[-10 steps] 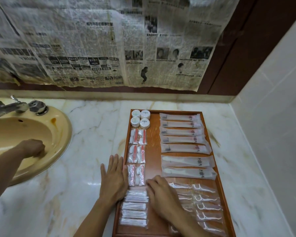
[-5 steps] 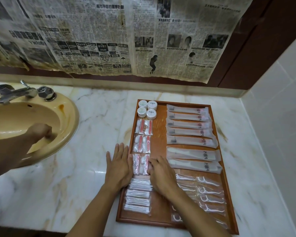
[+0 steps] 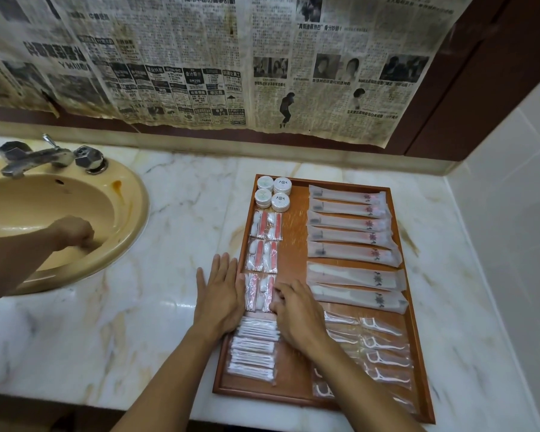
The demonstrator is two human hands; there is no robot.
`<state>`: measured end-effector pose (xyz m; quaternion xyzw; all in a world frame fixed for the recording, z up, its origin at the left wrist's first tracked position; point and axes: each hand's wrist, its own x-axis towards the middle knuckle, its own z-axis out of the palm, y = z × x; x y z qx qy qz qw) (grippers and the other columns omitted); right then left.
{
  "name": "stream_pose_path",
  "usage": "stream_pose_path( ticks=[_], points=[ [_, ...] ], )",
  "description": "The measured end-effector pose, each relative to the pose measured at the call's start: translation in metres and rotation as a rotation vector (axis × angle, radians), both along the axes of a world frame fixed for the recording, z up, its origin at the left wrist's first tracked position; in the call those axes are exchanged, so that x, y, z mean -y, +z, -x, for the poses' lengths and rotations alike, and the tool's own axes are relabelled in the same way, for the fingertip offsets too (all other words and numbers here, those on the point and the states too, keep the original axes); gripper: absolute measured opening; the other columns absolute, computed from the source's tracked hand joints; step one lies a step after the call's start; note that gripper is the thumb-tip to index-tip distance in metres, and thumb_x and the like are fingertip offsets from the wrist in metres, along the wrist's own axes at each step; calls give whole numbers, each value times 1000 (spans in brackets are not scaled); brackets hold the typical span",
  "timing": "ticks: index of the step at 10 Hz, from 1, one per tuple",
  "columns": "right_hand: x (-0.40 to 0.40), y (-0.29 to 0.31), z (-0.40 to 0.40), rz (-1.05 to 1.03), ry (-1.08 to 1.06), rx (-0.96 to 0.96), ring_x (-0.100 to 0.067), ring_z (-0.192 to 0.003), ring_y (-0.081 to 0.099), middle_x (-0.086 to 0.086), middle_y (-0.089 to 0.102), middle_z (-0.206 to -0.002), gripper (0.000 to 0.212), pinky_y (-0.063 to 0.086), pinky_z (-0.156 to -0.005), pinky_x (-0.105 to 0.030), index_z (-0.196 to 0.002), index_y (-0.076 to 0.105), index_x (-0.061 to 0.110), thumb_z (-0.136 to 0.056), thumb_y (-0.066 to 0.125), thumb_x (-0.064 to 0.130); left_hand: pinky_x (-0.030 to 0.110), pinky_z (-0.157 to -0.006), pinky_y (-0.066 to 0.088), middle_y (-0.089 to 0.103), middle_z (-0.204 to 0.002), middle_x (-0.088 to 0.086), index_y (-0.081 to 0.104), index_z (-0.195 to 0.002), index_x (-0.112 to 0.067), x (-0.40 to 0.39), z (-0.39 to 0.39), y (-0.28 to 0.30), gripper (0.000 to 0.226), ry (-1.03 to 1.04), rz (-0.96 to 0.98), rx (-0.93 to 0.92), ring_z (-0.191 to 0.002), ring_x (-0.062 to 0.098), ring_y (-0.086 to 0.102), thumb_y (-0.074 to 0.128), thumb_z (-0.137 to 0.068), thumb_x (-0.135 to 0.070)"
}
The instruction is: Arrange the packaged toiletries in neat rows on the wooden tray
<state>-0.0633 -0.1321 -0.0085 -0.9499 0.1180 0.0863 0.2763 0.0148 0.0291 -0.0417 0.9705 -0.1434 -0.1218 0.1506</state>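
The right hand [image 3: 296,316] has slid up the tray [image 3: 293,381], from the swab packs [image 3: 254,350] to the nearest red-and-white packs [image 3: 260,291], and its fingertips now touch them. The left hand [image 3: 220,299] has moved up a little along the tray's left edge. The view has pulled back, so more of the tray's near edge and the sink [image 3: 131,219] shows.

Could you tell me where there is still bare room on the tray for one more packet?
Bare wood runs down the tray between the cotton packets and toothbrush sleeves, and below the right hand. Both side columns are crowded.
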Motion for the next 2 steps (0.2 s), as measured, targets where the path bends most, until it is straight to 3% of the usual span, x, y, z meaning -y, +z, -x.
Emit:
stream_pose_path(
  ticks=[1,2],
  points=[
    [-9,9,-7,-20,-3,-44,-14,-118,42,5,50,-127,41,41,-95,-32,-138,45,25,-97,48,34,44,-118,-12,3,-164,-1,8,-156,-20,-3,3,-3,63,-8,-21,3,-149,14,-12,2,-101,-49],
    [23,13,18,-38,45,111,-6,-109,46,12,52,-124,40,40,-95,-25,-136,46,30,-97,46,41,44,-118,-14,2,-164,0,8,-156,-19,-1,-2,-2,68,-23,-20,6,-148,13,-14,-6,-97,-52]
  ],
)
